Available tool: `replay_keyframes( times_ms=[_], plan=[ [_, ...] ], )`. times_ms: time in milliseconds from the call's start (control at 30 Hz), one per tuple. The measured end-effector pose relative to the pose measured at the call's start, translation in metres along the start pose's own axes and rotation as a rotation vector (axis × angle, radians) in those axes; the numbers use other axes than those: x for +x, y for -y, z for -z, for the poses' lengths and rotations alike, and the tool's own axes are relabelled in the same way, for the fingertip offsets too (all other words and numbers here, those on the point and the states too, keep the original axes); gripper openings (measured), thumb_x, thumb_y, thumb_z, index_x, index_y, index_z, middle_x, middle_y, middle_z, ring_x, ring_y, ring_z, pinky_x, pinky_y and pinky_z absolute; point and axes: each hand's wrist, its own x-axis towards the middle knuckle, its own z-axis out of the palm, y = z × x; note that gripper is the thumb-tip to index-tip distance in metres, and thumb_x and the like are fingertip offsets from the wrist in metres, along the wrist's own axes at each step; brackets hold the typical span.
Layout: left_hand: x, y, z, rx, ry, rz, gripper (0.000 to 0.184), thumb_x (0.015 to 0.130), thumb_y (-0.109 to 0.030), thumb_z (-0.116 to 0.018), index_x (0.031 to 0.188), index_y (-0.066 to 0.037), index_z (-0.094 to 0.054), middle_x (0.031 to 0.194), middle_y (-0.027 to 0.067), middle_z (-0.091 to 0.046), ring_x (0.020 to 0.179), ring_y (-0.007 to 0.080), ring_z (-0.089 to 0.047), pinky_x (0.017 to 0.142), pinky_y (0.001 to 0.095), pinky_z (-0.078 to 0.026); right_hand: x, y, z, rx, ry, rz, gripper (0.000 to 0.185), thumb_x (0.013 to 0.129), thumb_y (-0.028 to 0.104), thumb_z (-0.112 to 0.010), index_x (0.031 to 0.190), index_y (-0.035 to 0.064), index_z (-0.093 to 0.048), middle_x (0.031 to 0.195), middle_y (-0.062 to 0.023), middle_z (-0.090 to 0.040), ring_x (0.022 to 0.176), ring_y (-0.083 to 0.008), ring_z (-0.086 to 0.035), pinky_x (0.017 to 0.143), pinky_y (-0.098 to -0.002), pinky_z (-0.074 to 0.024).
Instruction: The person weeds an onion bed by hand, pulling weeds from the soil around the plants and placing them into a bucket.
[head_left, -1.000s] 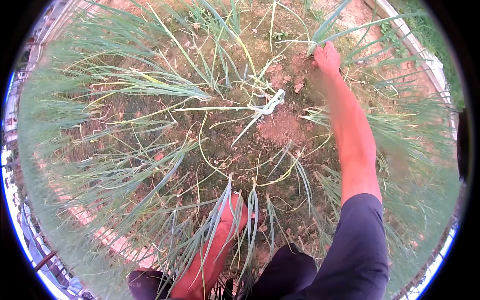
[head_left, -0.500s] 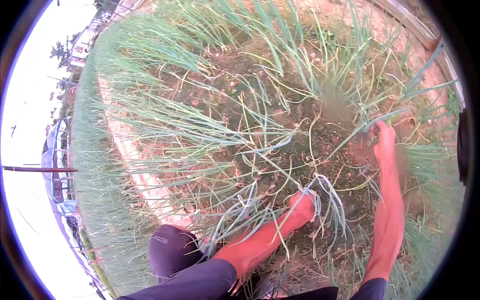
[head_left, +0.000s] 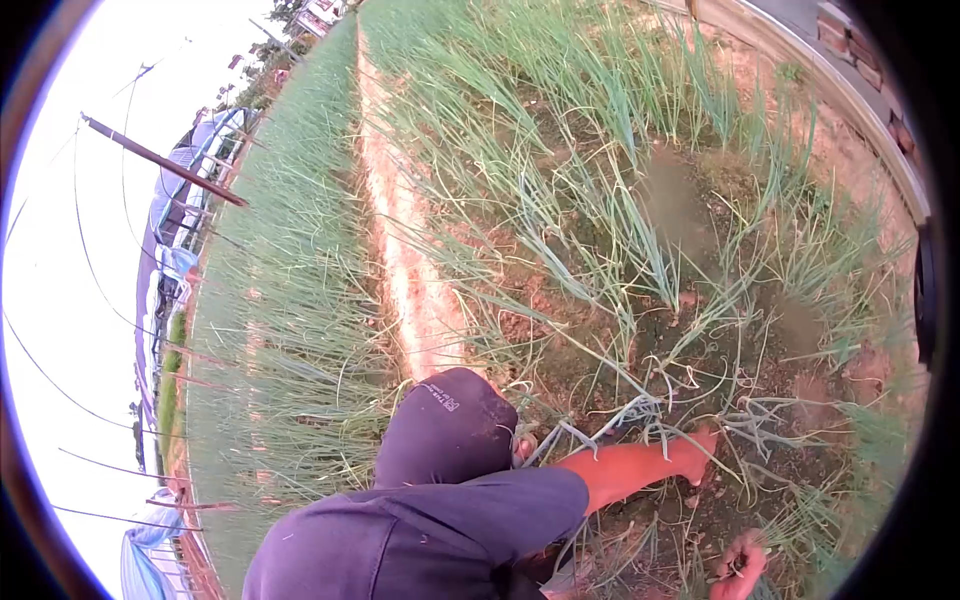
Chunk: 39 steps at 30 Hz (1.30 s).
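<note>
My left hand reaches low into the bed, its fingers closed around green onion leaves close to the soil. More bent leaves lie just above my left wrist. Lower down, at the bottom right, my right hand shows curled fingers with something small and dark inside, too unclear to name. Thin green leaves stand right beside it. Both hands are near the dark soil.
Green onions grow thickly ahead. A pale dirt path runs to the left, with another planted strip past it. My dark-clothed knee is close to the left arm. A pale raised edge borders the right.
The view has swung, bringing more of the path and field into sight. My right hand has dropped from the upper right to the lower right; my left hand now reaches farther right.
</note>
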Motion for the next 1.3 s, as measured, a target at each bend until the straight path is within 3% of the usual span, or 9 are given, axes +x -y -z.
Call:
replay_keyframes(
  times_ms=[33,133,333,500,733,867,1000,1200,1300],
  plan=[
    [0.000,0.007,-0.019,0.020,-0.087,-0.043,0.078,0.060,-0.028,-0.090,0.120,0.008,-0.056,0.127,0.0277,-0.055,0.102,0.0399,-0.065,0.085,0.0445,-0.055,0.001,-0.012,0.001,0.013,0.010,-0.019,0.006,0.088,0.016,-0.064,0.086,0.0118,-0.059,0.067,-0.0002,-0.054,0.051,-0.0130,-0.048,0.041,-0.0268,-0.0373],
    [-0.001,0.013,-0.001,0.049,0.115,-0.152,0.050,0.066,-0.035,-0.087,0.094,0.003,-0.071,0.100,0.0194,-0.070,0.094,0.0345,-0.068,0.080,0.0455,-0.053,-0.001,-0.023,-0.013,0.040,0.059,-0.027,0.006,0.090,0.014,-0.061,0.087,0.0095,-0.059,0.066,-0.0008,-0.055,0.050,-0.0125,-0.048,0.041,-0.0264,-0.0352],
    [-0.041,-0.007,0.129,0.174,0.357,-0.243,0.043,0.074,-0.041,-0.081,0.084,0.000,-0.073,0.082,0.0139,-0.070,0.080,0.0297,-0.067,0.075,0.0433,-0.052,-0.009,-0.017,-0.065,0.092,0.315,0.128,0.014,0.083,0.016,-0.059,0.094,0.0104,-0.052,0.066,0.0011,-0.046,0.047,-0.0096,-0.043,0.034,-0.0233,-0.0293],
    [-0.181,-0.017,0.247,0.211,0.324,-0.367,0.049,0.083,-0.043,-0.073,0.102,0.000,-0.064,0.098,0.0152,-0.067,0.089,0.0271,-0.063,0.074,0.0412,-0.050,-0.024,0.003,-0.083,0.061,0.413,0.188,0.014,0.083,0.011,-0.058,0.096,0.0085,-0.053,0.072,-0.0037,-0.054,0.052,-0.0118,-0.052,0.035,-0.0228,-0.0351],
    [-0.344,0.035,0.220,-0.531,0.130,-0.173,0.053,0.085,-0.036,-0.078,0.119,0.000,-0.058,0.107,0.0101,-0.066,0.099,0.0167,-0.062,0.084,0.0335,-0.052,-0.044,0.022,-0.102,-0.095,0.525,0.210,0.018,0.082,0.008,-0.056,0.100,0.0073,-0.055,0.078,-0.0057,-0.061,0.055,-0.0122,-0.055,0.038,-0.0220,-0.0371],
    [-0.398,0.030,0.203,-0.705,0.553,-0.125,0.056,0.084,-0.032,-0.079,0.126,-0.001,-0.058,0.120,0.0084,-0.063,0.109,0.0169,-0.058,0.091,0.0345,-0.048,-0.044,0.042,-0.108,-0.150,0.597,0.213,0.016,0.084,0.009,-0.058,0.100,0.0098,-0.057,0.076,-0.0021,-0.059,0.052,-0.0089,-0.051,0.038,-0.0205,-0.0352],
    [-0.385,0.027,0.190,-0.687,0.617,-0.266,0.049,0.084,-0.033,-0.078,0.119,-0.002,-0.064,0.118,0.0079,-0.065,0.111,0.0171,-0.059,0.093,0.0335,-0.047,-0.040,0.051,-0.099,-0.177,0.645,0.199,0.013,0.092,0.018,-0.064,0.100,0.0113,-0.057,0.072,0.0002,-0.055,0.050,-0.0064,-0.048,0.035,-0.0193,-0.0316],
    [-0.365,0.010,0.189,-1.005,0.093,-0.478,0.054,0.090,-0.049,-0.066,0.114,-0.001,-0.065,0.113,0.0071,-0.065,0.102,0.0158,-0.060,0.089,0.0318,-0.047,-0.047,0.036,-0.066,-0.209,0.442,0.176,0.015,0.094,0.021,-0.064,0.102,0.0116,-0.056,0.071,0.0023,-0.052,0.049,-0.0056,-0.047,0.033,-0.0190,-0.0306],
    [-0.382,0.051,0.195,-1.325,-0.103,-0.916,0.063,0.090,-0.062,-0.058,0.110,-0.002,-0.065,0.109,0.0183,-0.065,0.101,0.0296,-0.065,0.073,0.0327,-0.056,-0.053,0.031,-0.062,-0.192,0.356,0.199,0.014,0.095,0.021,-0.063,0.101,0.0109,-0.055,0.070,0.0030,-0.050,0.049,-0.0052,-0.044,0.035,-0.0187,-0.0289]
  ],
)
